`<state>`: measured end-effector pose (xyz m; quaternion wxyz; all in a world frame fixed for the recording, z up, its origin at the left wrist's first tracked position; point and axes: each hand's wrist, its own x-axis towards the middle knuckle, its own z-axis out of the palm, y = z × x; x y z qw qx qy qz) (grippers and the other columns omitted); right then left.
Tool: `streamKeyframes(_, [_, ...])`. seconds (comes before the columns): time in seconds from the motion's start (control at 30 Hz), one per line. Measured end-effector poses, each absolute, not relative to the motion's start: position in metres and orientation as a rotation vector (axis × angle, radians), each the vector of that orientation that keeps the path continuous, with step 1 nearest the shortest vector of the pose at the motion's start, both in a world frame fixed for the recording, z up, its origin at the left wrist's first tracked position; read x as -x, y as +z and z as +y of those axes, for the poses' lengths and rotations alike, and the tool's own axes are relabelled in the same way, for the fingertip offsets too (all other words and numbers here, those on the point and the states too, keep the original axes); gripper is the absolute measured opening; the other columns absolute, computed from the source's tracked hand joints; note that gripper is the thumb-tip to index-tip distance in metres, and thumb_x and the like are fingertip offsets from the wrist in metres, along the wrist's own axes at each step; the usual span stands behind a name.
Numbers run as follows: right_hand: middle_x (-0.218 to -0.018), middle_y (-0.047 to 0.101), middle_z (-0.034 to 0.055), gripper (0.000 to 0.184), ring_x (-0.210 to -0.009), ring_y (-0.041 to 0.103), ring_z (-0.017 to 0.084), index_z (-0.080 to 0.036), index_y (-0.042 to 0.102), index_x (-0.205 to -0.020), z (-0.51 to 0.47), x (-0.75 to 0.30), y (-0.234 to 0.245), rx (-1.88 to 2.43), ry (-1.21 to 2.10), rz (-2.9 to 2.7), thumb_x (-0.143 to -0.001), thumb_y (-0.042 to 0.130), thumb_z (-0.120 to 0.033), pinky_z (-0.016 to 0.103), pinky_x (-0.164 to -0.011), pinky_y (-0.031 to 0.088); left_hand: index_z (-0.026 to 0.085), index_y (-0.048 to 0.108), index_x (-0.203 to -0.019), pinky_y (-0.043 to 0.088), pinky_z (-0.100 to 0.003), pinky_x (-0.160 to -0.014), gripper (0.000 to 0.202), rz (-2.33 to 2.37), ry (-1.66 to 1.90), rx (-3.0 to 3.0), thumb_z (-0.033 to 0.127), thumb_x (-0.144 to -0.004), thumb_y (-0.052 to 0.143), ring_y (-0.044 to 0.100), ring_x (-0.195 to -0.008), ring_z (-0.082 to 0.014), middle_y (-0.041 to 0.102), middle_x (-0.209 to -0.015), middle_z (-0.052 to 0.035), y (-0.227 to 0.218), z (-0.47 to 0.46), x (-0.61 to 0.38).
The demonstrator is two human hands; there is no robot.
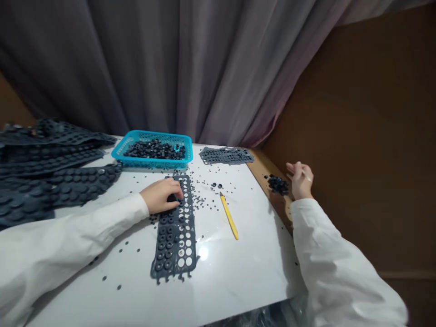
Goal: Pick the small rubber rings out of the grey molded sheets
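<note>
A dark grey molded rubber sheet [175, 225] lies lengthwise on the white table. Its left columns are filled with round ringed plugs, while most of its right columns are white, open holes. My left hand [161, 195] rests on its upper half, fingers curled and thumb bent in around a dark part of it. Whether a loose plug is also pinched there cannot be made out. Off the table's right side, my right hand [302, 180] is raised with fingers loosely apart, nothing visible in them. Just left of it sits a small pile of black rubber plugs [278, 185] on a brown surface.
A blue basket [152, 162] of black plugs stands at the back. Stacked rubber sheets [78, 184] cover the left side. A punched-out grey sheet [225, 156] lies at the back right. A yellow pen-like tool [229, 216] and scattered small black discs [199, 200] lie nearby.
</note>
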<state>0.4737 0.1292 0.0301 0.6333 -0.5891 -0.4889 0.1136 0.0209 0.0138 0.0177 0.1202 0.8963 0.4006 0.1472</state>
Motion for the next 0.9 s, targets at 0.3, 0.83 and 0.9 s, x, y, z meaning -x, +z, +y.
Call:
streamKeyframes(0.3, [-0.047,0.048,-0.0033,0.035,-0.040,0.041,0.009,-0.016,0.063,-0.072,0.026,-0.240,0.018,1.130,1.175,-1.256,-0.081,0.042,-0.042,0.021,-0.038,0.029,0.016,0.057,-0.082,0.038,-0.022,-0.056,0.018,1.251,0.194,-2.365,0.018,-0.065,0.064,0.055,-0.059,-0.0135,0.061,-0.066,0.0021,0.011,0.022,-0.037])
streamKeyframes(0.83, [-0.040,0.041,-0.0075,0.031,-0.041,0.041,0.011,-0.022,0.041,-0.054,0.012,-0.199,-0.035,1.188,0.992,-1.343,-0.083,0.044,-0.034,0.024,-0.047,0.033,0.016,0.070,-0.088,0.037,-0.020,-0.055,0.022,1.186,0.091,-2.433,0.016,-0.066,0.065,0.056,-0.054,-0.0123,0.065,-0.061,0.0014,0.010,0.034,-0.036])
streamKeyframes(0.9, [-0.041,0.042,-0.0070,0.032,-0.043,0.043,0.011,-0.022,0.040,-0.054,0.012,-0.199,-0.034,1.195,0.960,-1.398,-0.083,0.044,-0.034,0.024,-0.049,0.034,0.016,0.070,-0.087,0.037,-0.021,-0.055,0.023,1.181,0.085,-2.460,0.015,-0.066,0.065,0.056,-0.055,-0.0126,0.066,-0.062,0.0008,0.011,0.034,-0.037])
